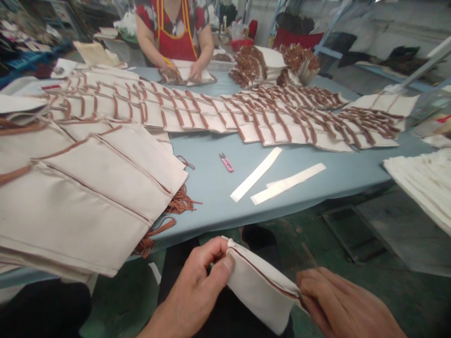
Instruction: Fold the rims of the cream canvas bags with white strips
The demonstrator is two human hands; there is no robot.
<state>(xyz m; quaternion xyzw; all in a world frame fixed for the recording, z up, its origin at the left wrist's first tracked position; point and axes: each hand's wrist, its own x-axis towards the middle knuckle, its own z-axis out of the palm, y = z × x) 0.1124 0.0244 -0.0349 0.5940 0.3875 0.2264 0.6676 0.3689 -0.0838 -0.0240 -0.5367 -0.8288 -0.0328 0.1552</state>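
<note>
Between my two hands a cream fabric panel (259, 288) with a brown-trimmed seam is stretched over my lap, below the table's front edge. At its upper left corner my left hand (200, 281) pinches it between thumb and forefinger. The seam's other end is gripped by my right hand (338, 300), its fingers curled over the edge. On the table beyond lie pink-handled thread snips (226, 162) and white strips (256, 174), apart from my hands. To the left, a stack of larger cream panels (88, 197) with brown trim overhangs the table edge.
Rows of overlapping cream pieces with brown edging (197, 112) run across the blue table (207, 188). Bundled pieces (253, 65) stand at the back. Across the table a co-worker (178, 37) in a red apron handles fabric. White stacked cloth (426, 183) sits at the right.
</note>
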